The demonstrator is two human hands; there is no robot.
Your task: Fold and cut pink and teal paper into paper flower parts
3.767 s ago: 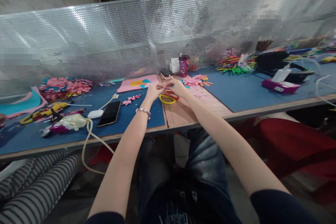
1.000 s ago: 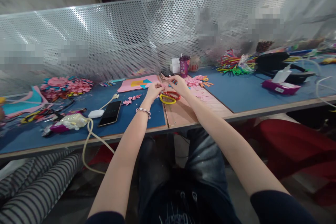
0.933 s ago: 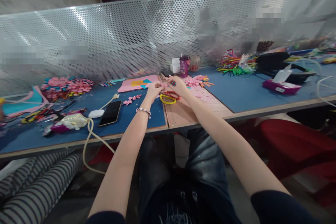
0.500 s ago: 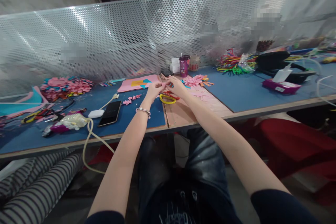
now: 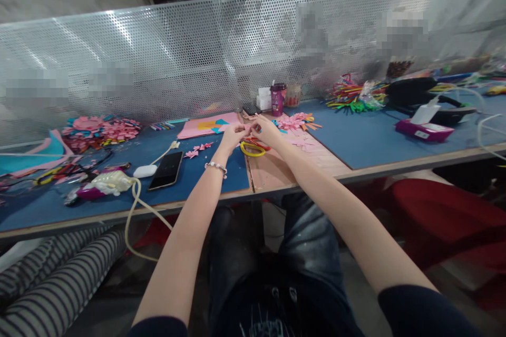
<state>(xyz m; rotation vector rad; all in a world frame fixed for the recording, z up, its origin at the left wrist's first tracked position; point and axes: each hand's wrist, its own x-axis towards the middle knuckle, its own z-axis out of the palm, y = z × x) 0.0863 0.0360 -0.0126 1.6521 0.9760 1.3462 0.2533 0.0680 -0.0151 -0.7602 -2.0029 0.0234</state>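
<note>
My left hand [image 5: 234,136] and my right hand [image 5: 264,129] meet over the table, fingers pinched together on a small piece of pink foam sheet [image 5: 247,128]. The fingers cover most of it, so its exact shape is hidden. Just beneath them lie scissors with yellow handles [image 5: 253,149], beside a red-handled tool [image 5: 259,142]. Behind my left hand is a stack of pink sheets [image 5: 193,127] with yellow and blue pieces on top. Several small pink cut pieces [image 5: 197,150] lie left of my left wrist. A pile of pink strips [image 5: 294,121] is right of my right hand.
A phone [image 5: 166,170] and a white charging case [image 5: 145,171] with a cable lie to the left. Toward the back stands a purple cup [image 5: 278,99]. A perforated metal panel [image 5: 177,52] closes off the table's far side. A co-worker's striped legs [image 5: 67,274] show at lower left.
My fingers shift very slightly around the pink piece. Both arms stay in nearly the same place, and the things on the table have not moved.
</note>
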